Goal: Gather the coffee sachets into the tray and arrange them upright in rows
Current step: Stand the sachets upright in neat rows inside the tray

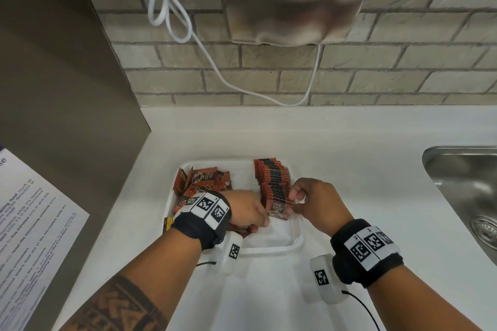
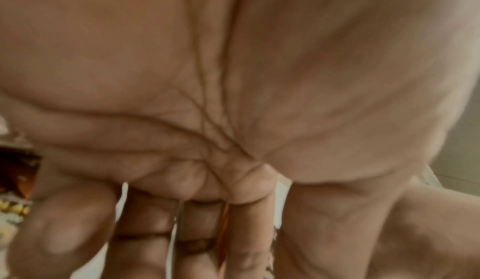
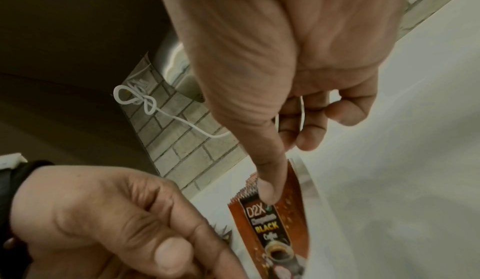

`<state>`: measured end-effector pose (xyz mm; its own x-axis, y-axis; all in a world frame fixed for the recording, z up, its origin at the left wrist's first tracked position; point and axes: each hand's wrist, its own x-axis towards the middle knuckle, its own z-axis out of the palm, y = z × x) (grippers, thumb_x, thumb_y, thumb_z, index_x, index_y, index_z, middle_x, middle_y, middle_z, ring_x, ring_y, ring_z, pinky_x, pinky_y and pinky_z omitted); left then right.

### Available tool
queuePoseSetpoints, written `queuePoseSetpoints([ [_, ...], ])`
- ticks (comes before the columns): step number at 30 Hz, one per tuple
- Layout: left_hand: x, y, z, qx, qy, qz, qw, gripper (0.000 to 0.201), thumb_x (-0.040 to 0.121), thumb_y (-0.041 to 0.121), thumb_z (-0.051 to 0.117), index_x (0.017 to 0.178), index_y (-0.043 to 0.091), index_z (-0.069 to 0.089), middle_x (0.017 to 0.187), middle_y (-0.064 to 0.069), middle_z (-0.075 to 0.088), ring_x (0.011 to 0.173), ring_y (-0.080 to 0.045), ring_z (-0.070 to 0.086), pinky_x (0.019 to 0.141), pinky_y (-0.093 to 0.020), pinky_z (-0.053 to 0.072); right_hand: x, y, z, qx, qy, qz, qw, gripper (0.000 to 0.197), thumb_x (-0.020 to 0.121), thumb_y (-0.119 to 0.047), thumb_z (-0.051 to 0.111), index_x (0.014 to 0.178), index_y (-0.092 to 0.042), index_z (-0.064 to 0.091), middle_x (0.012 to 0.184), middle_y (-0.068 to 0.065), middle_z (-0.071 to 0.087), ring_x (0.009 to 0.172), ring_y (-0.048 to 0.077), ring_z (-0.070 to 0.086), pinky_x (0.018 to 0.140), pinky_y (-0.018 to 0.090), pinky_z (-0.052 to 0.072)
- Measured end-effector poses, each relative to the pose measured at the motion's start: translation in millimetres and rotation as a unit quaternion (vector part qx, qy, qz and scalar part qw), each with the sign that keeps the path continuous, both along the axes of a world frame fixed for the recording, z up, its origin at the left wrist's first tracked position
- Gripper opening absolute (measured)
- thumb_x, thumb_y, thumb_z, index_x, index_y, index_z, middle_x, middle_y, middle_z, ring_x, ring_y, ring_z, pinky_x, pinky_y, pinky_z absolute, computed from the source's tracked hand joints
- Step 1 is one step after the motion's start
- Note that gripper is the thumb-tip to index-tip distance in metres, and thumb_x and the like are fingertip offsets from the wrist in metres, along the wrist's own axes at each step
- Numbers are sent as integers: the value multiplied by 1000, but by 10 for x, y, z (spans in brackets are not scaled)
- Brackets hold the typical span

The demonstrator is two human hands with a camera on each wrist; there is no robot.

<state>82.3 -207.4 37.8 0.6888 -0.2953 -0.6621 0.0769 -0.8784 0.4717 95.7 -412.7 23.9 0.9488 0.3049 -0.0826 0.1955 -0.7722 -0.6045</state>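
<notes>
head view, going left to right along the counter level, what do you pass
printed paper sheet → loose pile of sachets → left hand → upright row of sachets → right hand → sink

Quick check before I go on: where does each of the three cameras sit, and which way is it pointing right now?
Head: on the head, looking down at the tray on the counter; both forearms, left hand, right hand.
Left wrist: along the left palm, which fills it.
Right wrist: along the right thumb pressing the front sachet.
Shared: head and right wrist show that sachet, both hands.
</notes>
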Motion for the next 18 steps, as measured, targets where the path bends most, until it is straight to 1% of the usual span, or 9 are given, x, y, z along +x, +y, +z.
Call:
queuePoseSetpoints([
  [1, 2, 53, 35, 0, -13, 9, 1000, 23, 97, 38, 61, 106, 25, 78, 100, 8, 77, 104, -15, 68, 102, -36, 50, -5, -2, 28, -3, -3, -1, 1000, 27, 75, -10, 81, 75, -29, 63, 76, -11, 59, 64, 0, 50, 59, 10, 39],
  [2, 3, 116, 71, 0, -28, 17, 999, 21, 97, 34, 61, 104, 24, 79, 98, 10, 77, 101, -13, 68, 101, -35, 50, -11, 2, 65, 0, -6, -2, 1000, 27, 75, -9, 81, 76, -29, 63, 77, -12, 59, 63, 0, 50, 58, 10, 39],
  [5, -21, 338, 190, 4, -75, 54, 996, 21, 93, 20, 59, 100, 26, 79, 102, 17, 74, 101, -8, 67, 97, -33, 53, -58, 82, 204, 44, -7, -9, 999, 21, 78, -7, 80, 79, -23, 66, 76, -9, 61, 58, -1, 52, 55, 7, 39],
  [7, -49, 472, 248, 17, -112, 74, 991, 22, 94, 17, 57, 100, 23, 77, 106, 14, 73, 101, -8, 66, 94, -28, 53, -117, 190, 288, 74, 5, -3, 997, 14, 82, -7, 76, 82, -19, 68, 73, -8, 63, 53, -5, 54, 50, 7, 38],
  [8, -75, 535, 265, 26, -130, 85, 988, 21, 95, 16, 57, 100, 22, 76, 103, 14, 72, 99, -8, 66, 91, -25, 52, -154, 259, 315, 78, 15, 9, 997, 12, 84, -9, 75, 83, -18, 68, 72, -9, 63, 54, -6, 56, 51, 7, 39],
  [10, -135, 658, 282, 36, -149, 115, 981, 19, 95, 14, 57, 98, 21, 75, 94, 15, 69, 93, -11, 67, 84, -24, 53, -232, 402, 333, 71, 49, 39, 996, 9, 86, -19, 75, 86, -22, 66, 75, -9, 64, 61, -1, 58, 58, 11, 40],
  [12, -198, 770, 277, 43, -166, 136, 976, 21, 94, 10, 57, 96, 22, 74, 90, 12, 68, 89, -13, 69, 80, -25, 55, -301, 539, 313, 54, 86, 65, 993, 11, 87, -27, 75, 90, -24, 65, 80, -10, 64, 66, 1, 57, 58, 12, 38],
  [15, -271, 905, 224, 65, -200, 143, 967, 25, 93, 5, 54, 97, 18, 74, 89, 11, 64, 85, -8, 61, 73, -19, 45, -392, 741, 259, 49, 127, 76, 988, 11, 88, -30, 74, 94, -22, 68, 83, -10, 65, 72, 3, 60, 59, 15, 43],
  [18, -239, 1031, 164, 67, -238, 143, 958, 20, 91, 6, 58, 90, 20, 72, 94, 9, 63, 90, -11, 61, 78, -24, 48, -401, 923, 219, 50, 148, 61, 986, 10, 89, -29, 71, 95, -22, 69, 89, -8, 68, 77, 5, 63, 65, 17, 48],
])
